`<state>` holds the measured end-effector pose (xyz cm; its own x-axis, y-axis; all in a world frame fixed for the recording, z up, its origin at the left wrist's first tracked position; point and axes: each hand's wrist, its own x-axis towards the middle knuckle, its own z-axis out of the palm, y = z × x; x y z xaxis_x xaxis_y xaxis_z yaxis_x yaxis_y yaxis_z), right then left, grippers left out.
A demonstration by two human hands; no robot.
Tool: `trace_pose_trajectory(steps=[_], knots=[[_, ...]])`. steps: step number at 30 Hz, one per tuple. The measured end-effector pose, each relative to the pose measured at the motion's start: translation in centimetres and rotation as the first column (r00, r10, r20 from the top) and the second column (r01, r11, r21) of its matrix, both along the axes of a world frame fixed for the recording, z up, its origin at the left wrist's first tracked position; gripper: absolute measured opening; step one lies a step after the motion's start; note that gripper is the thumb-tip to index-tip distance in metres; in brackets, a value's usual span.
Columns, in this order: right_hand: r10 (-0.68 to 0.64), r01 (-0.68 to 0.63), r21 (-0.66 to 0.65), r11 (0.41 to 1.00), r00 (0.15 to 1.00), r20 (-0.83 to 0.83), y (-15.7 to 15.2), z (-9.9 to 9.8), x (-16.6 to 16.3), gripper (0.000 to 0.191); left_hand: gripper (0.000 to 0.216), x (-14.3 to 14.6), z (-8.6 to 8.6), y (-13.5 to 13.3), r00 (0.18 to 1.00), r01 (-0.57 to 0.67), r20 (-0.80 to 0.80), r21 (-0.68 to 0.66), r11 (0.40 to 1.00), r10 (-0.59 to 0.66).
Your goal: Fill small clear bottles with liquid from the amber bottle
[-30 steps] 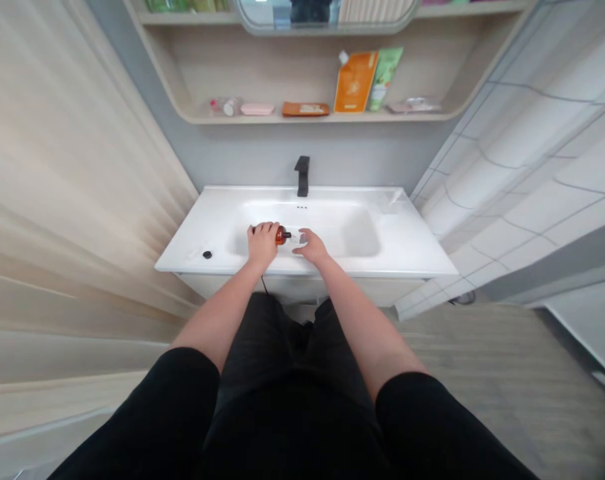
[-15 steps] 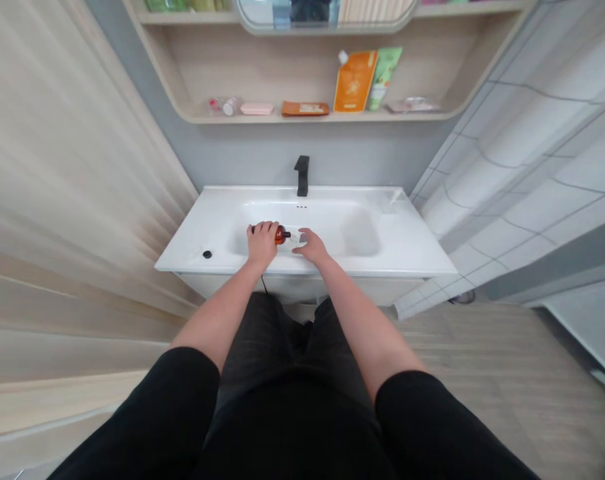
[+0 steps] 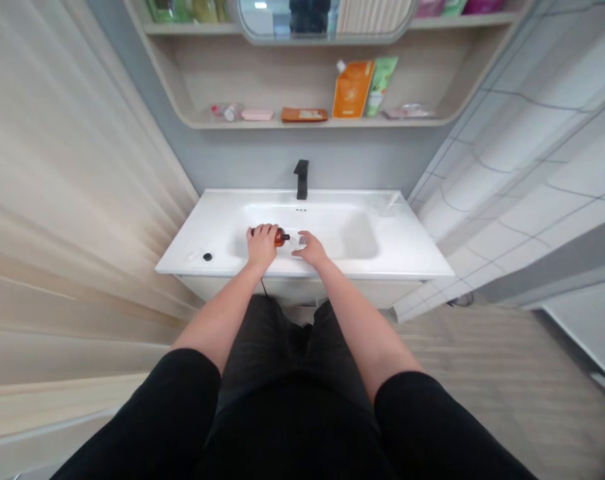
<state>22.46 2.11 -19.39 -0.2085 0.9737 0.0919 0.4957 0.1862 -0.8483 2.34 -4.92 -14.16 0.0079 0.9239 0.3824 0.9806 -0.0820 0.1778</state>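
My left hand (image 3: 261, 245) is wrapped round a small amber bottle (image 3: 280, 237) that lies tipped sideways over the white sink (image 3: 407, 247), its dark neck pointing right. My right hand (image 3: 308, 249) is cupped just beside the bottle's mouth, fingers curled around a small clear container (image 3: 296, 239) that I can barely make out. Both hands hover over the front part of the basin, in front of the black tap (image 3: 301, 178).
A small black cap (image 3: 207, 257) lies on the sink's left ledge. A wall shelf (image 3: 312, 122) above carries an orange pouch (image 3: 351, 89), a green pouch, a pink case and small bottles. A mirror hangs above. Tiled wall stands right, wood panelling left.
The view has tilted slightly so the shelf and sink sit a little lower. The hands and the bottle hold the same pose over the basin.
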Motion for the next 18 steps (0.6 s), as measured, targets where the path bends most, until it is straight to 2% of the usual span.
trace_pose_trajectory(steps=[18], knots=[[-0.007,0.007,0.011,1.0,1.0,0.019,-0.22,0.24,0.03,0.08,0.062,0.06,0.28,-0.11,1.0,-0.008,0.008,-0.012,1.0,0.008]])
